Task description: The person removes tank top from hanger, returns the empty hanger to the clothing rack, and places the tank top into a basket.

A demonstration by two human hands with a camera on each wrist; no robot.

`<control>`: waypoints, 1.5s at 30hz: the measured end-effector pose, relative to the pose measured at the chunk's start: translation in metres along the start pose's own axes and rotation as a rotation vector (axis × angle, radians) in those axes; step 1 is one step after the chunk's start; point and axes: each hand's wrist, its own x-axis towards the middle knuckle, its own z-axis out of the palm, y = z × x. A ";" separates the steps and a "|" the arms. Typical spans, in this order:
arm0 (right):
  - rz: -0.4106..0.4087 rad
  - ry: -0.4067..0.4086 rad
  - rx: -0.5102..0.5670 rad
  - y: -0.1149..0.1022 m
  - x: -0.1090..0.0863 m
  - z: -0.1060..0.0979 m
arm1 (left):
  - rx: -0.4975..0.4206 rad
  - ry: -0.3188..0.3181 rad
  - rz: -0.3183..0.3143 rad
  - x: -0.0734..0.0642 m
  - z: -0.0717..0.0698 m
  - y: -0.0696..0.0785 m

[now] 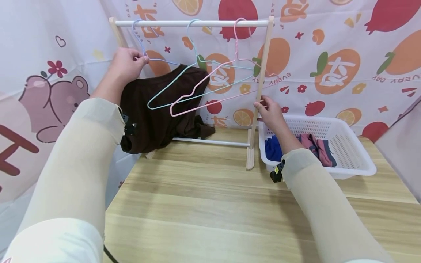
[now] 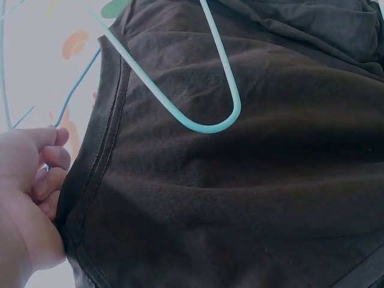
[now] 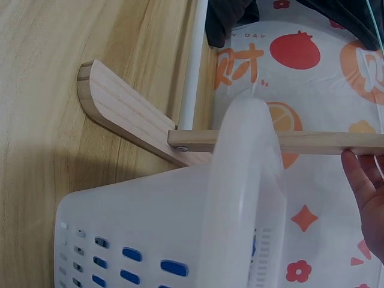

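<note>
My left hand (image 1: 127,65) pinches the neck of a blue hanger (image 1: 164,61) just below its hook, which is over the top bar (image 1: 213,23) of a small clothes rack. A dark brown shirt (image 1: 151,106) hangs on this hanger, its neckline (image 2: 108,120) beside my fingers in the left wrist view. My right hand (image 1: 272,112) holds the rack's right wooden post (image 1: 262,73) between thumb and fingers, about two-thirds of the way down. Fingertips (image 3: 354,165) show against the post in the right wrist view.
A mint green hanger (image 1: 171,83) and a pink hanger (image 1: 194,87), both bare, hang in front of the shirt. Right of the rack stands a white basket (image 1: 358,157) with blue clothing (image 1: 273,148) and folded pink-and-grey clothing (image 1: 317,148). A printed curtain (image 1: 329,33) backs the wooden table (image 1: 204,204).
</note>
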 end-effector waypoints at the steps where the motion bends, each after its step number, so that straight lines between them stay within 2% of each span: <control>1: 0.000 0.000 -0.001 0.000 0.000 0.001 | -0.001 -0.002 -0.005 0.000 0.000 0.000; 8: 0.003 0.000 0.004 0.002 0.000 0.003 | 0.020 0.053 -0.009 -0.002 -0.001 -0.001; 17: 0.009 -0.002 0.001 -0.002 -0.003 0.004 | 0.085 0.156 -0.081 -0.006 -0.013 0.008; 21: 0.024 -0.007 0.007 -0.002 -0.003 0.004 | 0.077 0.194 -0.121 -0.011 -0.019 0.012; 25: 0.033 -0.009 0.008 -0.003 -0.003 0.004 | 0.059 0.219 -0.130 -0.016 -0.021 0.012; 31: 0.027 -0.001 0.004 -0.006 -0.003 0.001 | 0.016 0.225 -0.101 -0.023 -0.021 0.007; 34: 0.022 -0.001 0.002 -0.006 -0.005 0.000 | -0.008 0.242 -0.057 -0.028 -0.016 0.001; 45: 0.029 0.004 0.003 -0.003 -0.007 0.000 | -0.038 0.290 0.055 -0.049 0.019 -0.035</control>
